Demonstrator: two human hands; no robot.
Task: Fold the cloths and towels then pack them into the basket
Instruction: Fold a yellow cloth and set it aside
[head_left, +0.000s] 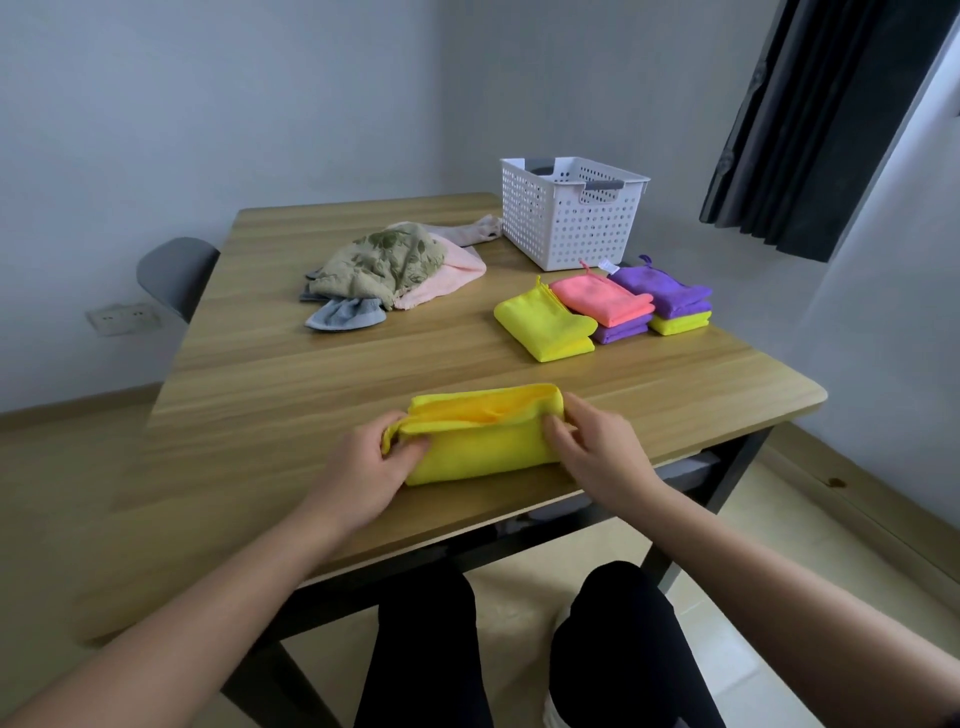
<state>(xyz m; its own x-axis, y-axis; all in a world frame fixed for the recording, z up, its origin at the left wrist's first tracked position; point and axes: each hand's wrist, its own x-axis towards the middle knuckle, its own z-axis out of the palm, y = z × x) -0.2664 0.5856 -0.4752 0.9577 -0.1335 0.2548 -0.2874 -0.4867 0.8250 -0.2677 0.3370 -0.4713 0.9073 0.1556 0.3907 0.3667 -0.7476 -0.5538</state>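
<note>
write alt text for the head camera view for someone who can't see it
A person's left hand and right hand each grip an end of a half-folded yellow cloth near the front edge of a wooden table. Behind it lie folded yellow, pink and purple cloths, a heap of unfolded towels and a white perforated basket.

This looks like a room in a home. Under the fingers (411, 450) lies a wooden table (291, 395); beyond them sit a heap of towels (384, 265) and a white laundry basket (566, 228). Left of the fingers stand a grey chair (174, 275) and a wall socket (122, 318); far to their right hangs a dark curtain (810, 130).
</note>
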